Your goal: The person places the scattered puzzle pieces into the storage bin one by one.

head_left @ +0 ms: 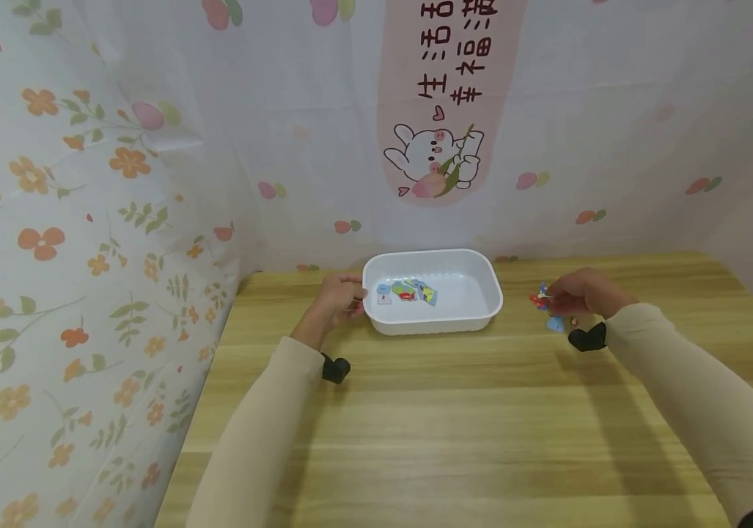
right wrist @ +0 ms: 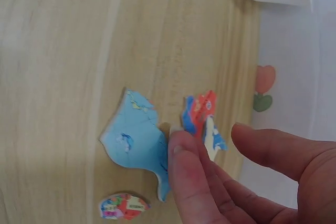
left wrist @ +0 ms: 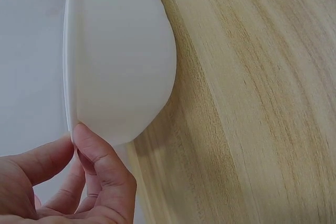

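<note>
My left hand pinches the left rim of a white plastic tray between thumb and fingers. Inside the tray, toward its left side, lie several colourful map-printed puzzle pieces. To the right of the tray, my right hand hovers low over more pieces, its thumb and index finger apart. The right wrist view shows a light blue piece beside the index finger, and a red and blue piece beyond the fingertips. A white and blue piece shows between thumb and index. A small multicoloured piece lies nearer.
The wood-grain table runs up to a printed cloth backdrop behind the tray. A flower-patterned cloth hangs along the left side. Each wrist carries a black strap mount.
</note>
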Tool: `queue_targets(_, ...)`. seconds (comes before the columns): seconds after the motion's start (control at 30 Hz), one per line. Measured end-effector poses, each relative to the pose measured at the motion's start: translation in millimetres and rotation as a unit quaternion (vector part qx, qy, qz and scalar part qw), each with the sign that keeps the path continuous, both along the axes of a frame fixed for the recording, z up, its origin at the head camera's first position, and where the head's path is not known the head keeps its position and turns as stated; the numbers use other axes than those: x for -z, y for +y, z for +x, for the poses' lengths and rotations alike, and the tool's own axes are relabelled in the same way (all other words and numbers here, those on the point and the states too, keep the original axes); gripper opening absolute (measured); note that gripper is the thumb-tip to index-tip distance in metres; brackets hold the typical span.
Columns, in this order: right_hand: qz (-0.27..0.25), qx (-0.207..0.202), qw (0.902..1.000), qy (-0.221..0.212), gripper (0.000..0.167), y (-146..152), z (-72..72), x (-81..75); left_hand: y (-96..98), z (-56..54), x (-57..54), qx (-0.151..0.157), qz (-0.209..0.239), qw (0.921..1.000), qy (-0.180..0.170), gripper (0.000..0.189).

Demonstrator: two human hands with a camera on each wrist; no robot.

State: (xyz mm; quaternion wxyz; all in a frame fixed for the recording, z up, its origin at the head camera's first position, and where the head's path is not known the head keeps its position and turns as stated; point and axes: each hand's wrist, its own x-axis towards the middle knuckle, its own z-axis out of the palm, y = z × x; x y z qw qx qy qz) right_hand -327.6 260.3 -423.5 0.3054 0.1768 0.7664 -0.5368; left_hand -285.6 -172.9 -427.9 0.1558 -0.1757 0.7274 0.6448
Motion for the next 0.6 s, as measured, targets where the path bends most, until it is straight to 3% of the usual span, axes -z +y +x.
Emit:
queue_targets(0.17,0.007,0.001,1.0,-0.001,0.011,-1.5,-1.4,4.7,0.0,-0.3,-1.7,-0.002,0.0,1.0,0.0,0.038)
queue_targets(0.6,0.104,-0.033,0.993,0.046,0.012,-7.5,-3.9,12.3,1.7,1.5,-4.8,-0.005,-0.003,1.0,-0.001,0.039)
